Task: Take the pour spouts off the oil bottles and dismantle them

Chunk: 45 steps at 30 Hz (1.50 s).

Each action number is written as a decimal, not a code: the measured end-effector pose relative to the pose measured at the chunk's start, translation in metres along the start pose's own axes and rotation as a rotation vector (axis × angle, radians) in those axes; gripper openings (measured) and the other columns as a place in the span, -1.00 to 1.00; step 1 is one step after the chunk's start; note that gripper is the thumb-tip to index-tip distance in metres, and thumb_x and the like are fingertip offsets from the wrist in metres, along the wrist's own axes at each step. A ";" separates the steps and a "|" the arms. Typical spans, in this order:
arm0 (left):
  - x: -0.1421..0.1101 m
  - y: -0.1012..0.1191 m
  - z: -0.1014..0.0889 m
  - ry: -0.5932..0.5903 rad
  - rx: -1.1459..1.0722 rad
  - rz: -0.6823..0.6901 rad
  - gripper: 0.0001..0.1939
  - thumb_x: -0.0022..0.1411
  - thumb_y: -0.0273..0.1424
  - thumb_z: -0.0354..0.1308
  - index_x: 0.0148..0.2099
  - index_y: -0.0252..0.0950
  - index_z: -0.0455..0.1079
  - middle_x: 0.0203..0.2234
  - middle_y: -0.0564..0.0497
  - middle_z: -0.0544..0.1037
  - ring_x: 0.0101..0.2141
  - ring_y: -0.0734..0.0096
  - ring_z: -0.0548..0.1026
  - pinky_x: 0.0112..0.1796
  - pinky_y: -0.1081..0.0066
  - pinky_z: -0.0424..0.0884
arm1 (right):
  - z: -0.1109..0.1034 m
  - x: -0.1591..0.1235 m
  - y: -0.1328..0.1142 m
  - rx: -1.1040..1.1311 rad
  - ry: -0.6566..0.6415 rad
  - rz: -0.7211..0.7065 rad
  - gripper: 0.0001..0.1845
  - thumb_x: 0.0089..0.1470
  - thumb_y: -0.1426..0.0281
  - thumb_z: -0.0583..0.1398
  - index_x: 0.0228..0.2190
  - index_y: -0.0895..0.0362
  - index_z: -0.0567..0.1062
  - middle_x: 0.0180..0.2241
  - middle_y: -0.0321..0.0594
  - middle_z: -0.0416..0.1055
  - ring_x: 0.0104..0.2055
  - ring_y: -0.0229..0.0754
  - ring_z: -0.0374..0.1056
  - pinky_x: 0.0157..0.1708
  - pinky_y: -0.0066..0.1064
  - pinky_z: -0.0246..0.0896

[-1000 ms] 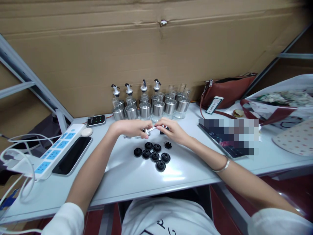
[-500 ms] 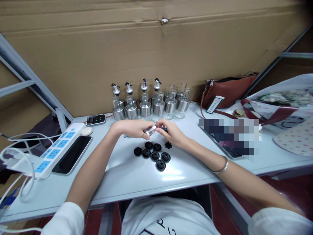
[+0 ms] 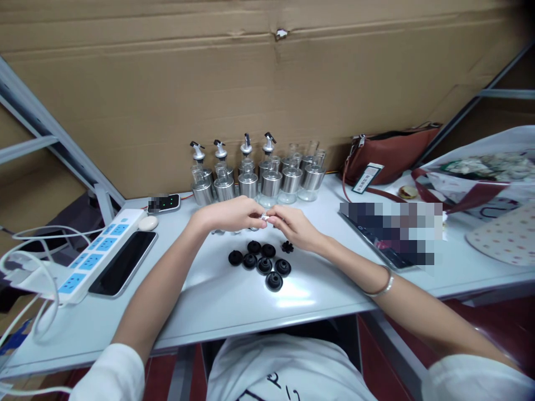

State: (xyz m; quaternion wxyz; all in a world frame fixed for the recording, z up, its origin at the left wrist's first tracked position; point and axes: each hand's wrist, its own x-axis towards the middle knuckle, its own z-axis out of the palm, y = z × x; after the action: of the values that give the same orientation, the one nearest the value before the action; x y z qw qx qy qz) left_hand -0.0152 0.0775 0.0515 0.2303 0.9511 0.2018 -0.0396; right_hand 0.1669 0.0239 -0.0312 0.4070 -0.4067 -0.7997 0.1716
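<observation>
My left hand [image 3: 240, 213] and my right hand [image 3: 290, 224] meet above the middle of the table, fingertips close together. Between them is a small silver spout piece [image 3: 264, 218], mostly covered by the fingers of both hands. Just below on the white table lie several round black stoppers [image 3: 264, 265]. A small black flower-shaped part [image 3: 287, 246] rests under my right hand. A few silver pieces [image 3: 217, 231] show partly beneath my left hand. Behind the hands stand glass bottles with steel sleeves [image 3: 248, 185]; the back-row ones at left carry silver-and-black pourers [image 3: 268, 143].
To the left are a power strip [image 3: 98, 253] with white cables, a phone [image 3: 123, 263], a round white case [image 3: 147, 223] and a small device [image 3: 164, 204]. At right lie a brown handbag [image 3: 393, 156], a plastic bag [image 3: 480, 172] and a dark flat device [image 3: 376, 242]. Cardboard [image 3: 167, 100] stands behind.
The fingers of my left hand have closed further over the silver spout piece, which shows less now. A black part at my right fingertips is no longer visible. Stoppers and bottles stay put.
</observation>
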 end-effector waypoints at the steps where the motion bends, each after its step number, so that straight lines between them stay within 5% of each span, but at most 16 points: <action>1: -0.001 -0.001 0.000 0.030 0.006 0.017 -0.76 0.26 -0.32 -0.02 -0.28 -0.34 0.43 -0.51 0.06 0.41 -0.49 0.49 0.31 -0.46 0.50 0.14 | -0.002 0.000 0.000 0.025 -0.004 0.030 -0.50 0.23 0.02 -0.09 -0.47 0.12 0.34 -0.55 -0.28 0.29 -0.49 -0.24 0.17 -0.40 -0.38 0.06; 6: -0.006 -0.007 -0.005 0.184 0.053 0.014 -0.81 0.20 -0.36 0.06 -0.25 -0.31 0.47 -0.34 -0.01 0.53 -0.34 0.41 0.43 -0.33 0.47 0.23 | -0.008 0.000 0.009 0.199 -0.141 0.160 -0.55 0.21 0.07 -0.01 -0.51 0.14 0.34 -0.63 -0.35 0.26 -0.56 -0.30 0.20 -0.46 -0.42 0.12; 10: -0.010 -0.012 -0.010 0.157 0.081 -0.031 -0.82 0.20 -0.35 0.09 -0.22 -0.30 0.47 -0.25 -0.01 0.54 -0.27 0.38 0.45 -0.30 0.47 0.24 | -0.016 0.002 0.017 0.312 -0.243 0.226 -0.65 -0.01 0.10 0.22 -0.44 0.15 0.36 -0.49 -0.27 0.39 -0.47 -0.27 0.30 -0.46 -0.43 0.19; 15: -0.012 -0.017 -0.010 0.078 0.072 -0.080 -0.83 0.20 -0.37 0.10 -0.21 -0.29 0.47 -0.24 0.00 0.55 -0.25 0.38 0.46 -0.31 0.49 0.25 | -0.034 0.002 0.015 0.323 -0.402 0.297 -0.65 -0.02 0.13 0.23 -0.38 0.18 0.44 -0.53 -0.30 0.38 -0.51 -0.29 0.29 -0.49 -0.43 0.21; 20: -0.014 -0.018 -0.009 0.049 0.052 -0.091 -0.81 0.19 -0.37 0.10 -0.17 -0.28 0.48 -0.21 -0.01 0.55 -0.23 0.37 0.48 -0.32 0.50 0.26 | -0.043 0.001 0.018 0.208 -0.528 0.345 -0.61 -0.16 0.15 0.35 -0.63 0.18 0.37 -0.70 -0.43 0.23 -0.67 -0.41 0.08 -0.67 -0.52 -0.05; 27: -0.016 -0.016 -0.011 0.034 0.037 -0.117 -0.80 0.20 -0.35 0.09 -0.16 -0.29 0.47 -0.21 -0.02 0.55 -0.22 0.36 0.47 -0.31 0.49 0.26 | -0.046 -0.005 0.037 0.075 -0.594 0.350 -0.50 0.03 0.18 0.23 -0.79 0.13 0.29 -0.82 -0.42 0.15 -0.76 -0.42 -0.04 -0.76 -0.48 -0.19; 37: -0.014 -0.014 -0.008 0.025 0.035 -0.110 -0.80 0.21 -0.32 0.11 -0.18 -0.28 0.48 -0.13 -0.03 0.43 -0.15 0.35 0.38 -0.17 0.46 0.22 | -0.032 -0.005 0.037 0.201 -0.429 0.361 -0.48 0.10 0.21 0.19 -0.80 0.14 0.33 -0.81 -0.38 0.15 -0.72 -0.38 -0.05 -0.65 -0.42 -0.09; 41: -0.009 -0.010 -0.008 0.175 0.058 -0.013 -0.81 0.21 -0.32 0.12 -0.18 -0.22 0.51 -0.22 -0.01 0.29 -0.18 0.35 0.30 -0.15 0.44 0.20 | -0.027 0.002 0.014 0.407 -0.260 0.366 -0.66 0.12 0.13 0.15 -0.39 0.16 0.49 -0.49 -0.26 0.38 -0.50 -0.29 0.23 -0.52 -0.43 0.11; 45: -0.005 -0.006 -0.007 0.266 -0.052 0.104 -0.81 0.26 -0.42 0.07 -0.13 -0.23 0.48 -0.38 0.05 0.30 -0.34 0.46 0.30 -0.28 0.48 0.21 | -0.011 0.008 -0.007 0.721 -0.164 0.384 -0.50 0.11 -0.04 0.05 -0.14 0.08 0.36 -0.15 -0.12 0.38 -0.23 -0.20 0.35 -0.35 -0.36 0.27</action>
State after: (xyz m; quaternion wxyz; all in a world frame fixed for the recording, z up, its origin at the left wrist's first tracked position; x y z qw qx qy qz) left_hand -0.0224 0.0835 0.0562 0.2280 0.9508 0.1820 0.1043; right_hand 0.1693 0.0249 -0.0165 0.4191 -0.3648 -0.6276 0.5453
